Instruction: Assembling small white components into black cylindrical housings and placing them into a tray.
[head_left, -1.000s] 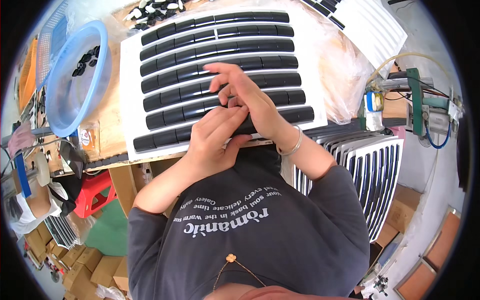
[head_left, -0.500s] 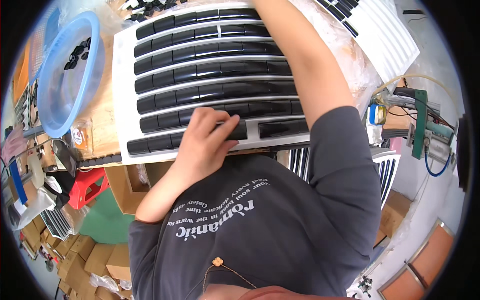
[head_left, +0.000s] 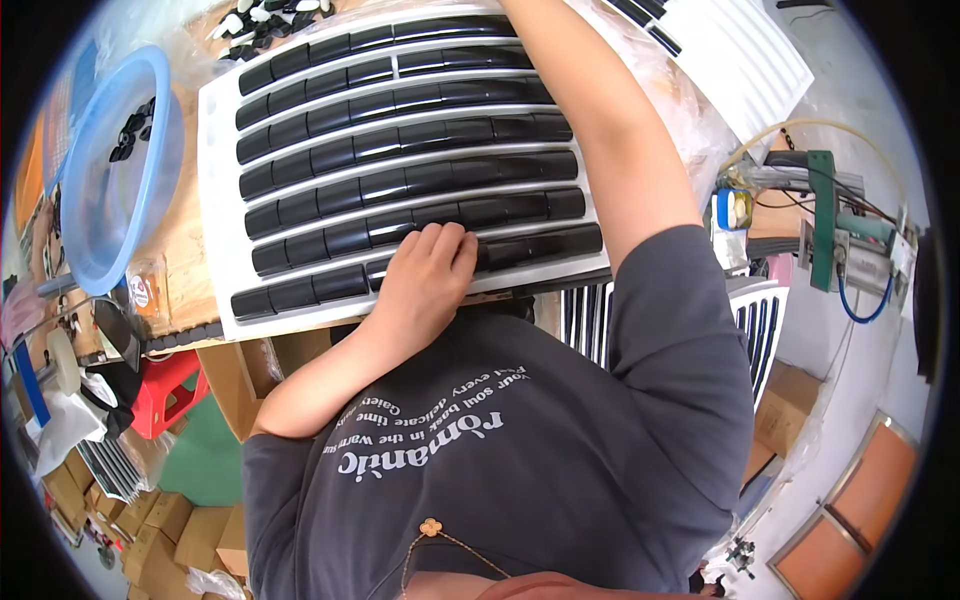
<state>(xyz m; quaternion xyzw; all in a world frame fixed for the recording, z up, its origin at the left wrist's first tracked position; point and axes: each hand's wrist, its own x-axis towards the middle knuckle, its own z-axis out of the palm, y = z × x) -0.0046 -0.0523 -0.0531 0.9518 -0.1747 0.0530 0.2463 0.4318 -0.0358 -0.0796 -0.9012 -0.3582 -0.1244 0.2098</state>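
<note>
Rested the left hand over the nearest row of black pieces on the white board, hiding part. Stretched the right arm past the upper edge, cutting off the right hand. Could not tell either grip.

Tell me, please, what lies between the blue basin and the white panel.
In the head view, wooden tabletop separates the basin from the panel; a small packet lies at the near end.
</note>
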